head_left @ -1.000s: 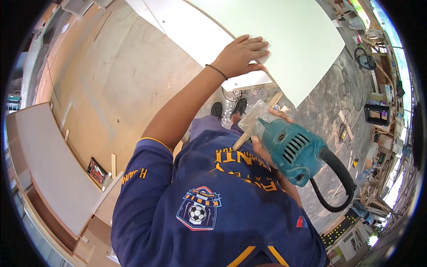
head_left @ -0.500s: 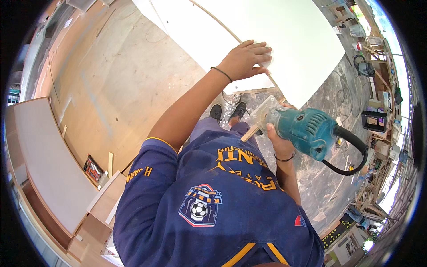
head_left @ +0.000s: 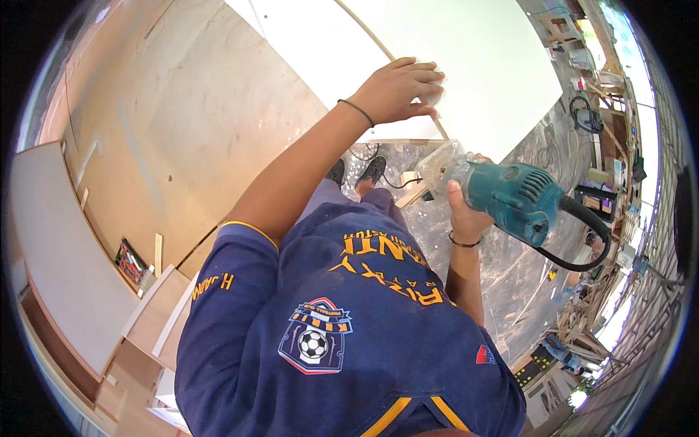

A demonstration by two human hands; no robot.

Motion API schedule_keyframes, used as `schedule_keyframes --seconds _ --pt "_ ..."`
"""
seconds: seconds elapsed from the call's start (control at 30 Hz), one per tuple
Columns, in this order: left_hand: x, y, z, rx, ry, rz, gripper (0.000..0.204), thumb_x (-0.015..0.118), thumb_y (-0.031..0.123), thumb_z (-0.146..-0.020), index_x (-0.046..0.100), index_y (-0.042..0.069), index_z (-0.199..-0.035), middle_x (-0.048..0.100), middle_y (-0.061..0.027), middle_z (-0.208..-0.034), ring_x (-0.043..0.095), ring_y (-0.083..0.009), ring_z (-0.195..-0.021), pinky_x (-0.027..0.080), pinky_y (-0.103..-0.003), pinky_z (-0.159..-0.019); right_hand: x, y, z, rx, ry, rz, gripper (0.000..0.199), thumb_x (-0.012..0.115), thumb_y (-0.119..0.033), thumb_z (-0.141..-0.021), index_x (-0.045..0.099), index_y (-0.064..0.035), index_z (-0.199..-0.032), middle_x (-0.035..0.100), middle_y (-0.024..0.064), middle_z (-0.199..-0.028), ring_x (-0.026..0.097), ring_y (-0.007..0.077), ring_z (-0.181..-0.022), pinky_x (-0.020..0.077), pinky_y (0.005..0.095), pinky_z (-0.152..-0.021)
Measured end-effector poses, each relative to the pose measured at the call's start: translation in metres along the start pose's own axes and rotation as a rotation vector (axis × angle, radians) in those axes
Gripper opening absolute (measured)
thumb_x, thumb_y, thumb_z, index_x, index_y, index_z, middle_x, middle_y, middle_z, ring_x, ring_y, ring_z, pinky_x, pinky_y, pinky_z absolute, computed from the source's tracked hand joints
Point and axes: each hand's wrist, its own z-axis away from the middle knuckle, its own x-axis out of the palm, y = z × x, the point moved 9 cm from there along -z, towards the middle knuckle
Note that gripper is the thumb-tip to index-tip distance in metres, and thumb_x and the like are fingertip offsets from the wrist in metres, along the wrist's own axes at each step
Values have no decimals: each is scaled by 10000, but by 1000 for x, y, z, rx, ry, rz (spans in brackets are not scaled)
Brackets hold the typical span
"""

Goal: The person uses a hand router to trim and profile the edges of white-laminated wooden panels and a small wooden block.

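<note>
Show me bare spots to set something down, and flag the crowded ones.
Bare: the white panel right of the left hand, up to its right edge; most of the brown surface between the gray panel and left forearm.
Crowded: the white panel's near corner, beside the power tool; the right side, strewn with wood scraps.

The white panel [head_left: 488,73] looks smooth, with a bare, wood-coloured edge. The power tool [head_left: 512,191] has a teal housing that looks like hard plastic, a cloudy, see-through plastic piece [head_left: 436,167] at its base and a rubbery black cable [head_left: 585,216]. The jersey [head_left: 393,357] is matt cloth. The grey floor [head_left: 429,237] looks rough and flecked; the brown sheet [head_left: 196,138] resembles scuffed, matt wood.
</note>
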Motion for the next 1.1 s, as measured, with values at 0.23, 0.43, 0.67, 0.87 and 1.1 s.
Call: schedule_keyframes --seconds 0.23,0.43,0.67,0.87,1.1 --pt "-1 1 3 24 59 -5 393 638 468 -880 679 174 -1137 582 2 -1350 458 -183 -1341 333 -403 -1146 -8 9 -11 -89 52 75 627 802 -90 -771 464 41 -1282 569 158 -1235 586 251 -1084 497 381 -948" --pt "0 2 3 25 54 -11 381 655 449 -865 684 174 -1127 586 -10 -1343 455 -188 -1344 329 -400 -1147 -26 31 -15 -24 201 43 706 807 -39 -741 411 20 -1323 542 167 -1270 556 273 -1143 482 403 -981" --pt "-3 19 8 -6 -142 7 502 746 482 -736 704 213 -1157 547 -34 -1404 359 -245 -1419 182 -509 -1203 -29 34 -13 -84 242 49 668 797 -33 -762 433 55 -1316 565 166 -1256 597 251 -1081 500 399 -963" --pt "8 45 17 47 -324 128 465 713 401 -741 694 267 -1186 519 17 -1442 328 -212 -1438 74 -655 -1177 -26 35 -13 -8 240 0 679 796 -20 -756 421 66 -1315 565 178 -1254 606 265 -1076 510 414 -968" --pt "14 51 23 50 -326 139 378 661 347 -840 676 267 -1209 560 81 -1392 344 -175 -1427 41 -638 -1187 -17 27 -13 -22 115 169 689 792 -45 -762 403 48 -1323 526 181 -1285 557 276 -1135 469 430 -993"
